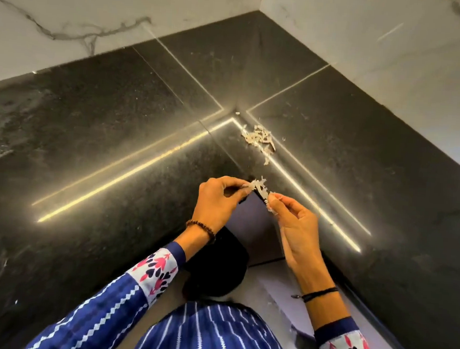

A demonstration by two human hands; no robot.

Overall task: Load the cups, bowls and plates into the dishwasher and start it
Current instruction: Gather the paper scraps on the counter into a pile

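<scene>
Centrally, the left hand (216, 200) and the right hand (296, 222) are shown meeting at the inner corner of the dark desk (117, 139). A tuft of pale shreds (258, 187) is pinched from both sides. The left fingers (233, 184) are closed on one end, thumb against fingertips, and the right fingers (281, 198) are clamped on the other, with a few flakes clinging lower down that hand. What the shreds are made of, and whether they are attached to the desk edge, cannot be told. Just beyond the fingers, a small heap of scraps (258, 138) is seen lying on the desk, and farther beyond, a marble wall (98, 15).

No cups, bowls, plates or dishwasher are in view, so loading is judged not yet begun. The step in hand is judged to be a clearing of debris. It would be done well if the tuft were parted gently over the desk, not over the gap beneath the fingers, and dropped on the heap so that one sweep suffices.
</scene>
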